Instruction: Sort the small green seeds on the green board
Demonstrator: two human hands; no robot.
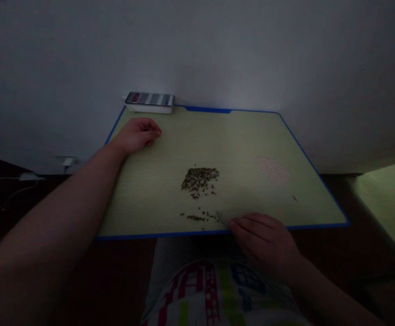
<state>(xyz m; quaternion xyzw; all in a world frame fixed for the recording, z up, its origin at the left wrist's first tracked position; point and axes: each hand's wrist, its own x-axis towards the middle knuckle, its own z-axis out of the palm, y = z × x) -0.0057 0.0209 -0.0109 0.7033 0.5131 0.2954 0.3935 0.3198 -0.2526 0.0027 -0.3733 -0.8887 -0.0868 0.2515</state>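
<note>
My right hand [263,240] is closed at the table's front edge, pinching a thin, pale, pointed tool [221,218]; its exact kind is too dim to make out. The tool's tip points toward a few small dark-green beans or seeds [197,218] scattered near the edge. Farther in lies a larger pile of the same dark-green grains [200,179]. On the left of the table rests my left hand [139,136], its fingers curled and the thumb against them, with nothing seen in it. To the right is a spread of pale grains [272,170], apart from both hands.
The pale-green tabletop [241,145] has a blue rim. At its back left corner, a phone [150,98] lies on a white box [149,108] near the wall. A small dark sliver [295,198] sits at the right. A plug and cables [29,177] are at lower left.
</note>
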